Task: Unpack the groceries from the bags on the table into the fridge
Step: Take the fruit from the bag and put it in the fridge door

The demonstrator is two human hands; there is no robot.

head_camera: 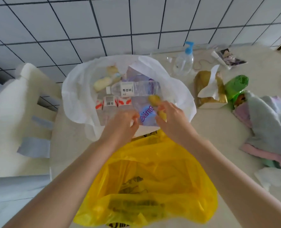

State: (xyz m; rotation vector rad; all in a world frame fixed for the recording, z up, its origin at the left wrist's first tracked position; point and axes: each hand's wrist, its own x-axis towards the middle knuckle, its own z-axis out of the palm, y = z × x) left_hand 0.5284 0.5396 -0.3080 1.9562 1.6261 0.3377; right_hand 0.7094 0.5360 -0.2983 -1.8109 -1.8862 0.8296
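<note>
At the far left I see a white chair [19, 116] with grey tape patches, pulled up against the pale table [218, 137]. Just right of it, an open white plastic bag [80, 96] sits on the table near the tiled wall [103, 22]. Inside the bag, on its far-left side, lie pale wrapped buns [102, 83]. A clear water bottle [133, 88] lies on its side across the middle, white cap pointing left. Nearer than the bottle, red-and-white cartons [110, 102] stand in a row, and to their right lies a clear packet with blue lettering [145, 112].

My left hand [121, 125] reaches into the near side of the white bag, fingers curled at the bag's near edge; I cannot tell whether they grip the plastic. My right hand [171, 119], just beside it, has its fingers curled around a small yellowish item [154, 100], blurred, over the lettered packet.

Near me, under my forearms, a yellow plastic bag [146, 178] with dark print lies open, touching the white bag's near edge.

Further right, by the wall, stands a clear pump bottle [184, 61] with a blue top. Nearer is a gold tissue pack [209, 89], then a green plastic bag [237, 84], and at the far right a heap of folded cloths [268, 122].
</note>
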